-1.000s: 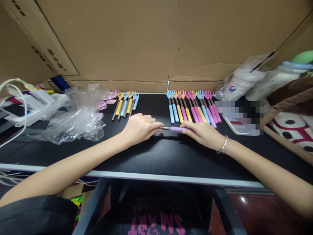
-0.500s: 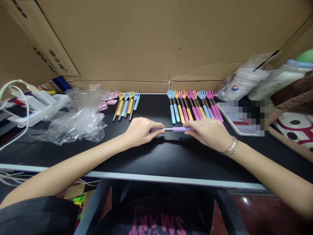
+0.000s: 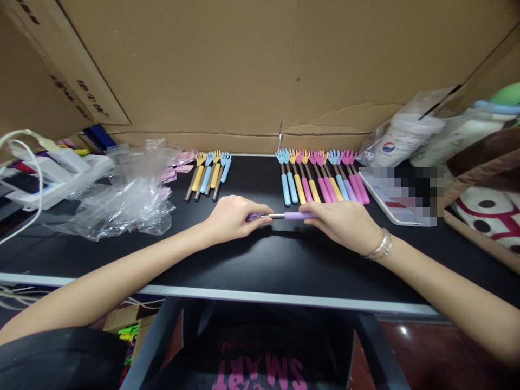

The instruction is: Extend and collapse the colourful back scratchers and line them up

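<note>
Both hands hold one purple back scratcher level above the black table. My left hand pinches its claw end, and part of the purple claw shows between the fingers. My right hand is closed round the far end of the purple handle. A short length of metal rod shows between the hands. Beyond my right hand lies a row of several back scratchers in blue, yellow, pink and purple, claws toward the back. A smaller group of yellow and blue back scratcher parts, with metal rods, lies beyond my left hand.
Clear plastic bags with pink cards are heaped at the left, beside a white power strip with cables. A phone, a bagged cup and a brown bag stand at the right. Cardboard walls the back.
The hands stay almost in place, still holding the purple back scratcher. Slightly more of its claw shows at my left fingers. The whole view has shifted a little.
</note>
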